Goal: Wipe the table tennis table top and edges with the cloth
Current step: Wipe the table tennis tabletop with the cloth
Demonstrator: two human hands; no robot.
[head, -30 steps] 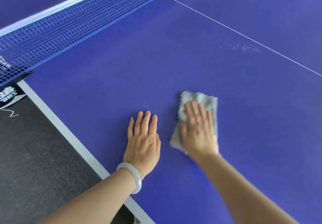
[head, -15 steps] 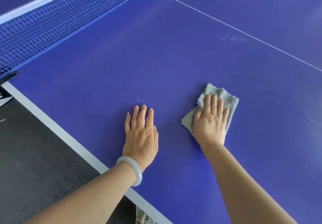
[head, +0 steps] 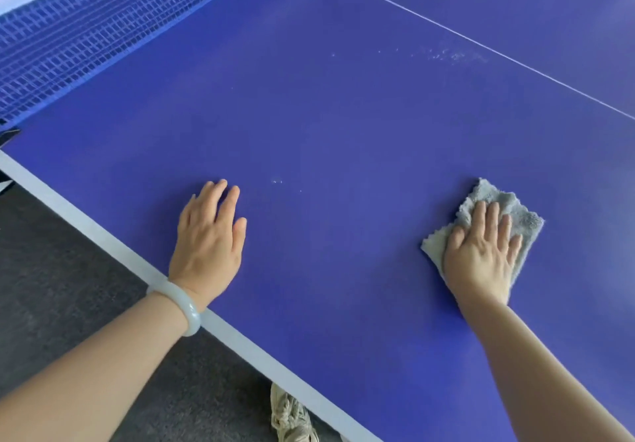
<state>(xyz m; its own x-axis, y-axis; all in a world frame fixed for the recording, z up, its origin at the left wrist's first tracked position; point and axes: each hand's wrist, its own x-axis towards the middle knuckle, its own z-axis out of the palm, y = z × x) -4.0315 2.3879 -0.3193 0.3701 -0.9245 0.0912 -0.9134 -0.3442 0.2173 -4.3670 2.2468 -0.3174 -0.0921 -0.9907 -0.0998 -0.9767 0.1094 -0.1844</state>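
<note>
Cloth (head: 498, 197) is flat on the bench (head: 343, 115) under the right hand (head: 481, 252). Palm is down and the fingers are straight, pressing rather than gripping. Grey edges stick out ahead of the fingertips and on both sides.

Left hand (head: 209, 235) is open and holds nothing. It lies flat on the blue top as a brace, with its wrist and pale bracelet (head: 185, 307) over the white edge stripe (head: 86, 228).

Change over the last second: the cloth hand has swept right. It was just beside the left hand and is now well apart from it. The left hand has slid back toward the edge, so the small white specks (head: 277, 181) that sat just past its fingertips now lie to the right of them.

My read:
- This is one lateral stroke across the near half, in progress.
- The specks fall between the hands and haven't been picked up.
- The dusty patch (head: 453, 55) near the centre line (head: 567, 83) looks the same, so it hasn't been wiped.
- The edge stripe and the strip along the net (head: 86, 29) show no contact with the cloth.
- The task is early to mid; most of the top and all the edges are probably still to do.

A shoe (head: 288, 417) shows on the dark floor (head: 68, 304) below the bench edge.
</note>
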